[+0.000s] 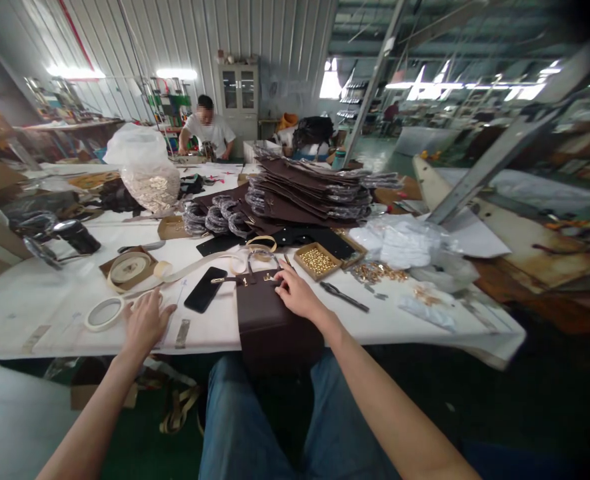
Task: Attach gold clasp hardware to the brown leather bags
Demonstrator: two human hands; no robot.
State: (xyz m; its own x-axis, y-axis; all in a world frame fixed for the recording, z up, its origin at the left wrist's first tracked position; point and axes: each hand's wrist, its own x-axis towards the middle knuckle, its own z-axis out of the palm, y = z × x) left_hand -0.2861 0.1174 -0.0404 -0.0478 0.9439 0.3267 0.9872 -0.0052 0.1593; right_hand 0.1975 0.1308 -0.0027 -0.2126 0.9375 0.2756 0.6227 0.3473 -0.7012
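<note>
A dark brown handbag [262, 310] with gold-coloured clasps and a wrapped handle hangs over the table's front edge, above my knees. My right hand [297, 293] is at its upper right, thumb and fingers closed on the bag's strap by the clasp. A strap end sticks out on the bag's left side. My left hand [147, 321] rests over the white table with fingers spread, holding nothing. Just left of it lies a roll of masking tape [105, 313]. Between the left hand and the bag is a black phone [205, 289].
Behind the bag stands a pile of brown bag pieces [305, 193] with wrapped handles. A box of gold studs [317, 260] and a dark hand tool [345, 297] lie to the right. A tape roll in a box [129, 269] sits left. A co-worker [209, 130] works farther back.
</note>
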